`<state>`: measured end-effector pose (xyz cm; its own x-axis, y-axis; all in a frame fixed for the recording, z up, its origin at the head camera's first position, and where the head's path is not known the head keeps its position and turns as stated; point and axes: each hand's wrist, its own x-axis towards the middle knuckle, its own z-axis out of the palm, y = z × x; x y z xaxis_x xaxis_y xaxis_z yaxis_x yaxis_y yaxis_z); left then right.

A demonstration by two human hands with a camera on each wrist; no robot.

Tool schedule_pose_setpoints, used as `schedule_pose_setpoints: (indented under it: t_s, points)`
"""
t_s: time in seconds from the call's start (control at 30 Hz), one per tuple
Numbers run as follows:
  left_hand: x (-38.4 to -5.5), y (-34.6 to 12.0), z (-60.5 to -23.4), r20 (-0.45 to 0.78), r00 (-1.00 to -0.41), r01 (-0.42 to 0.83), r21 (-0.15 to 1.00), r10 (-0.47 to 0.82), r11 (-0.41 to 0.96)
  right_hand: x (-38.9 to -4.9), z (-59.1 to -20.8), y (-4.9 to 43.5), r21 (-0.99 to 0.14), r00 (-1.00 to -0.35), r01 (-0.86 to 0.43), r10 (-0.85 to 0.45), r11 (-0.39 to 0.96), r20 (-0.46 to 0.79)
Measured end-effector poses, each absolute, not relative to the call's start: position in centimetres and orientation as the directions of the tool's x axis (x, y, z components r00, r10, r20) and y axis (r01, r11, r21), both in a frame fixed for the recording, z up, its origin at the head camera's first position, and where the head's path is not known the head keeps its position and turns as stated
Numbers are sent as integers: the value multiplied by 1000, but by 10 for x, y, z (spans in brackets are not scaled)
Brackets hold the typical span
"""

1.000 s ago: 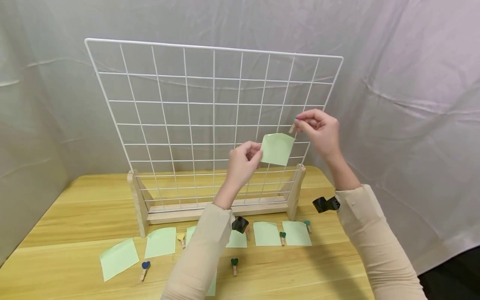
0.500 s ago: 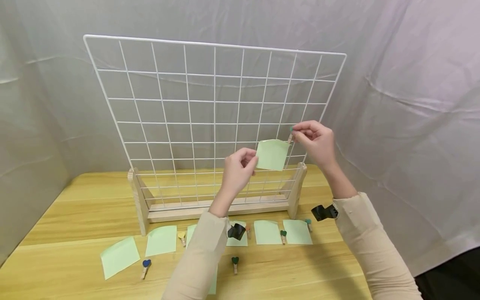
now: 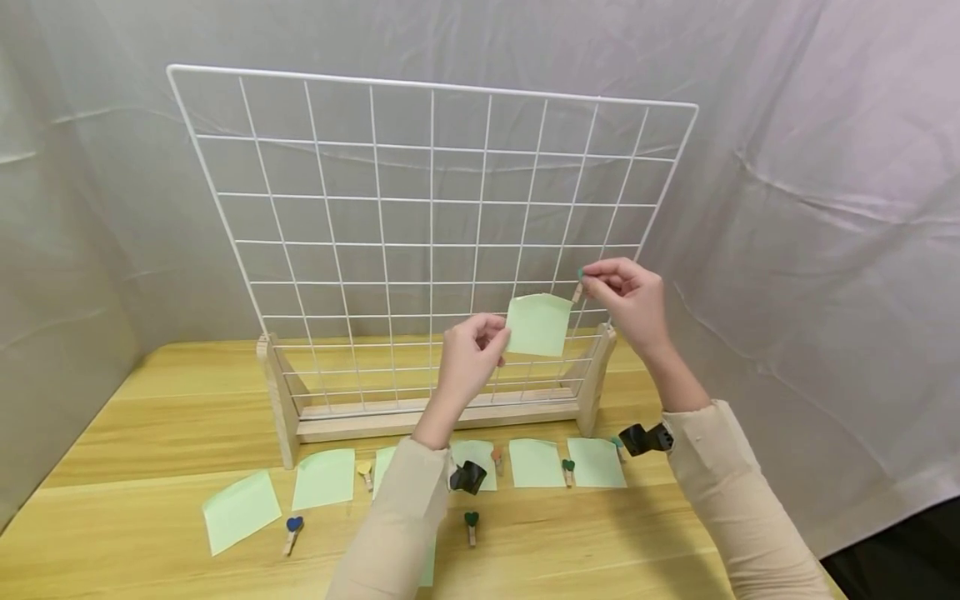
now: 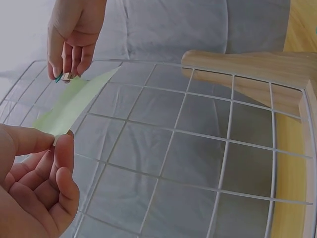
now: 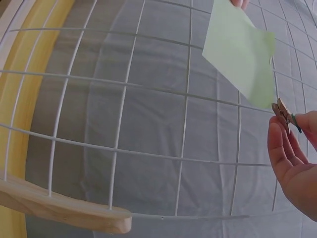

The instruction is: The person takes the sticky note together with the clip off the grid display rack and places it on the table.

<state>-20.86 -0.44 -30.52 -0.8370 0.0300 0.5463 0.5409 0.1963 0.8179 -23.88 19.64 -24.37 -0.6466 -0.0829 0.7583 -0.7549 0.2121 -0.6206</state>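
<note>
My left hand (image 3: 471, 354) pinches the left edge of a pale green paper note (image 3: 538, 325), held up in front of the white wire grid (image 3: 431, 200). At the note's upper right corner, my right hand (image 3: 630, 300) pinches a small wooden clothespin (image 3: 577, 292) with a teal end. In the right wrist view the clothespin (image 5: 282, 115) has its tips right at the corner of the note (image 5: 242, 54). From the left wrist, the note (image 4: 74, 101) slants between both hands, with the clothespin partly hidden behind the right fingers.
The grid stands in a wooden base (image 3: 442, 421) on a wooden table (image 3: 150, 433). Along the front lie several green notes (image 3: 242, 511) and heart-topped clothespins: blue (image 3: 292, 533), yellow (image 3: 365, 473), orange (image 3: 497, 458), and dark green (image 3: 471, 527). Grey cloth (image 3: 97, 208) hangs behind.
Both hands have moved down and slightly left along the grid with the note and the clothespin. The clothespin has come closer to the note's upper right corner.
</note>
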Motion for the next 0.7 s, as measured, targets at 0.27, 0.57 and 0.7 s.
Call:
schedule_pose_setpoints:
  t_s: [0.27,0.57,0.7]
  points:
    - [-205,-10,-315,529,-849,523,831,23,191,-234,-253,196,-652,-672,-738,-101,172,734]
    - [-198,-15,-323,515,-857,510,842,19,178,-228,-267,196,-683,-698,-715,-116,148,706]
    - [-197,-18,-327,518,-856,511,843,9,169,-227,-274,197,-676,-696,-717,-121,170,708]
